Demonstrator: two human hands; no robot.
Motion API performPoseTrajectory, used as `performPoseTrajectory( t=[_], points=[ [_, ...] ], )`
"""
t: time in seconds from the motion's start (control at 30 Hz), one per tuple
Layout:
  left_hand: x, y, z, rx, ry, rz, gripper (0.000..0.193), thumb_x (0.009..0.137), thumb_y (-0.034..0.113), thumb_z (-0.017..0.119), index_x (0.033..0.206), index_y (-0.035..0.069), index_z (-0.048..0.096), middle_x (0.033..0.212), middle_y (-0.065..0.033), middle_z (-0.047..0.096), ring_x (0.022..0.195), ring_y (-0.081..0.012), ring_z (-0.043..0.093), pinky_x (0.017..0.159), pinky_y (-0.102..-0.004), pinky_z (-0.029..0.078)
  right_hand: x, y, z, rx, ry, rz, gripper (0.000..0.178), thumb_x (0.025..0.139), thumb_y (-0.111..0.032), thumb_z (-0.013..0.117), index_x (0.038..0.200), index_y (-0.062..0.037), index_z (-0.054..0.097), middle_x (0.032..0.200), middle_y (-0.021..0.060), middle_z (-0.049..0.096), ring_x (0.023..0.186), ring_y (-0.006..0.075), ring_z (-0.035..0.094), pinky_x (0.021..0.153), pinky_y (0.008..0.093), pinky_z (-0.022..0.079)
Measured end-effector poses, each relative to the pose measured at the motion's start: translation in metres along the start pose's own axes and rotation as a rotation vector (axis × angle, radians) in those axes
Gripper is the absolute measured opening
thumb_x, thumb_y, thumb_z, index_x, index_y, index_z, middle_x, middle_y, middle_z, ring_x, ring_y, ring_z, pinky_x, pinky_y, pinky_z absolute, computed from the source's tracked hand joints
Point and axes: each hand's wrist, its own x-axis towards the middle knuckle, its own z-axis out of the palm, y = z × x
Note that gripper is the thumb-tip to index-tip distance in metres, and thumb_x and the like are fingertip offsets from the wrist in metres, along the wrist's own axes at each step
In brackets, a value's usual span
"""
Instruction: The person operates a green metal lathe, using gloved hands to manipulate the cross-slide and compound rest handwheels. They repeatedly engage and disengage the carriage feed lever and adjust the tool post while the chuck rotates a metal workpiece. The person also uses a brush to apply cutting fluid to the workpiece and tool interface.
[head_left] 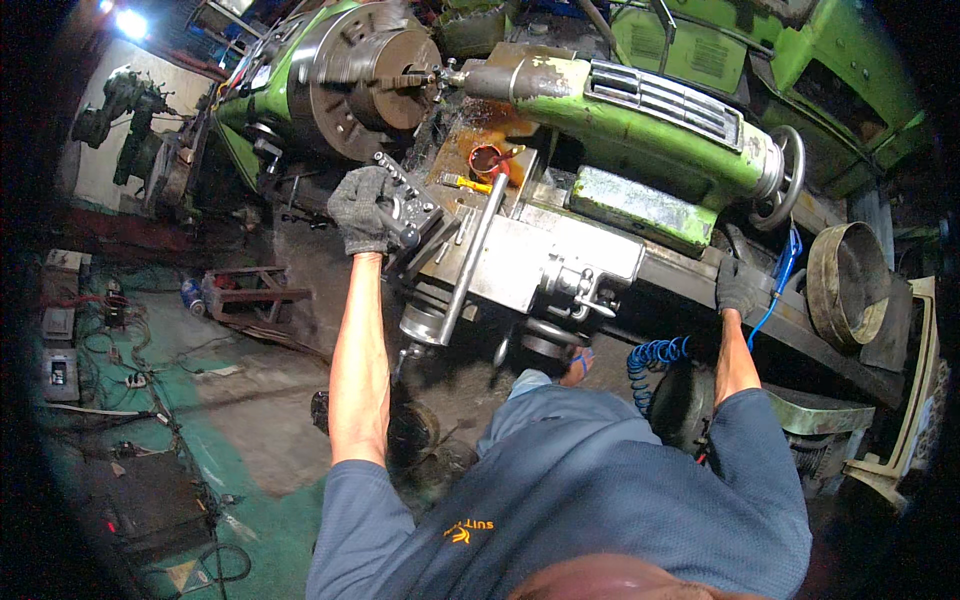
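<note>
A large green lathe with a round chuck (365,75) fills the upper middle of the view; the chuck's edge is streaked. My left hand (360,208), in a dark grey knitted glove, is at the tool post (415,212), its fingers curled around a short lever (402,233) with a dark knob. Part of the lever is hidden under the glove. My right hand (738,287), gloved too, lies with fingers stretched along the front edge of the lathe bed (680,275). Beside it hangs a blue air gun (790,255) on a blue hose.
The tailstock (640,130) with its handwheel (785,178) stands right of the chuck. A red pot (488,162) and a yellow-handled tool (465,184) lie behind the carriage (510,255). A round metal ring (848,285) leans at the right. Cables cross the green floor (240,470).
</note>
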Motion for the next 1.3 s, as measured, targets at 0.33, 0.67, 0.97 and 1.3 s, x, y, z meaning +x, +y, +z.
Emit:
performPoseTrajectory(
  t=[0.33,0.67,0.97,1.3],
  points=[
    [-0.001,0.007,0.002,-0.024,-0.034,-0.034,0.003,0.083,0.002,0.066,0.083,0.001,0.068,0.071,-0.0020,0.063,0.061,-0.0105,0.057,0.055,-0.0271,0.044,0.001,-0.002,-0.005,0.005,-0.070,0.024,0.052,0.092,-0.058,0.050,0.114,-0.0151,0.068,0.115,0.0227,0.066,0.107,0.0432,0.062,0.090,0.0525,0.048],
    [0.002,-0.004,-0.005,0.236,-0.027,0.183,0.007,0.085,0.002,0.063,0.082,0.001,0.069,0.072,-0.0030,0.063,0.063,-0.0117,0.059,0.057,-0.0276,0.046,0.000,-0.004,-0.005,-0.047,-0.124,0.076,0.058,0.092,-0.064,0.046,0.117,-0.0151,0.065,0.114,0.0209,0.067,0.102,0.0412,0.065,0.086,0.0518,0.049],
    [0.002,-0.004,-0.003,-0.072,-0.022,-0.057,0.009,0.086,0.003,0.064,0.079,0.000,0.069,0.073,-0.0033,0.065,0.064,-0.0117,0.059,0.057,-0.0269,0.046,0.011,0.015,0.021,-0.073,-0.096,0.058,0.059,0.093,-0.065,0.044,0.120,-0.0160,0.064,0.113,0.0220,0.067,0.102,0.0416,0.065,0.087,0.0519,0.049],
    [0.001,0.001,0.001,-0.061,-0.006,-0.107,0.008,0.084,0.001,0.066,0.077,0.000,0.069,0.072,-0.0021,0.065,0.063,-0.0115,0.058,0.059,-0.0271,0.045,0.012,0.024,0.029,0.043,0.021,-0.061,0.057,0.094,-0.063,0.044,0.112,-0.0143,0.068,0.107,0.0227,0.069,0.098,0.0434,0.065,0.083,0.0542,0.050]
  ],
)
